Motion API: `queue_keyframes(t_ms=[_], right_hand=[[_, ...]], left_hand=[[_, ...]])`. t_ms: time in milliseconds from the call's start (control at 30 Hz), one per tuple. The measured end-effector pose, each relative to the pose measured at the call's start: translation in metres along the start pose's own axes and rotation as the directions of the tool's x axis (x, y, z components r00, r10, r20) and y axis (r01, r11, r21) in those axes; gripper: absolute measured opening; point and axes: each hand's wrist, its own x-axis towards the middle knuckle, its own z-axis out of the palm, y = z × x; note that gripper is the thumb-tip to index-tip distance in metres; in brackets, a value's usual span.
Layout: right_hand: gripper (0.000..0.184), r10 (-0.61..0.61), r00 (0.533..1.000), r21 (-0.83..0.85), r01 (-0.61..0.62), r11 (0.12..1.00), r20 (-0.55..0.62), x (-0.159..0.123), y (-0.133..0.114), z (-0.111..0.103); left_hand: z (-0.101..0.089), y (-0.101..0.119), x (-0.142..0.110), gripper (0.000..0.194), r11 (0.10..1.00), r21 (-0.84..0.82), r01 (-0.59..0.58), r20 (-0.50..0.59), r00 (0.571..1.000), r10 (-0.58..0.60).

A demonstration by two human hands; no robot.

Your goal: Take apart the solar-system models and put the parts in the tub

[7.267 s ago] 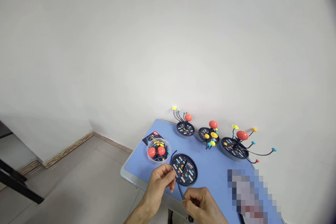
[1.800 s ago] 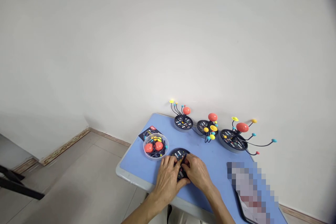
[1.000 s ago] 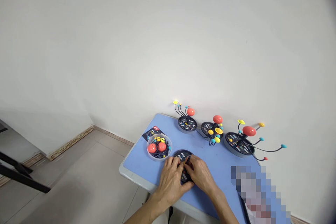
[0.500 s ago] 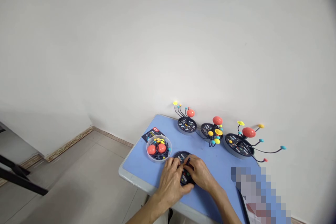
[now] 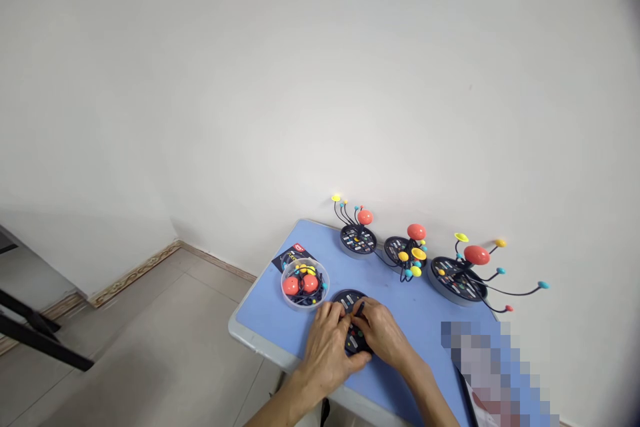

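My left hand [image 5: 327,343] is braced on a black round base [image 5: 356,345] printed with small pictures, its thumb along the near rim and its fingers over the left side. Between the thumb and fingers of my right hand [image 5: 383,330] is a short dark post [image 5: 360,309], upright near the middle of the base. A small orange bit shows where the fingertips of both hands meet. Just beyond my left hand stands a clear round tub [image 5: 283,298] with red balls, yellow and blue pieces and dark rods in it.
Along the wall stand three solar system models: a left one [image 5: 358,240], a middle one [image 5: 417,232] and a right one [image 5: 477,255] with arms reaching past the table edge. A printed card [image 5: 283,260] lies behind the tub. The blue table [image 5: 265,307] has a pixelated patch at right.
The whole view has shifted slightly. Both hands keep almost the same position on the base, and the dark post remains between my right fingers.
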Motion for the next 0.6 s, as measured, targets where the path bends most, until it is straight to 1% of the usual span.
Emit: queue_keyframes(t_ms=[167, 300, 433, 533, 600], right_hand=[[0.018, -0.077, 0.997, 0.084, 0.075, 0.994, 0.016, 0.0027, 0.0015, -0.0039], [0.018, -0.089, 0.995, 0.117, 0.084, 0.990, 0.035, 0.0026, 0.0014, -0.0084], [0.014, -0.007, 0.999, 0.086, 0.003, 0.996, 0.046, 0.0006, -0.0029, -0.0102], [0.011, 0.064, 0.997, 0.023, -0.065, 0.998, 0.039, -0.0011, -0.0044, -0.0073], [0.012, 0.088, 0.996, -0.004, -0.088, 0.996, 0.024, -0.0020, -0.0033, -0.0047]], left_hand=[[-0.0013, 0.0005, 0.0018, 0.051, 1.000, 0.003, -0.001, 0.039, 0.999, 0.001], [-0.0016, 0.0007, 0.0017, 0.050, 1.000, 0.001, 0.001, 0.033, 0.999, -0.001], [-0.0015, 0.0010, -0.0006, 0.053, 1.000, -0.013, 0.001, 0.021, 1.000, 0.000], [-0.0018, 0.0015, -0.0023, 0.055, 1.000, -0.020, 0.000, 0.005, 1.000, 0.000], [-0.0026, 0.0020, -0.0030, 0.057, 1.000, -0.026, 0.008, 0.003, 1.000, -0.008]])
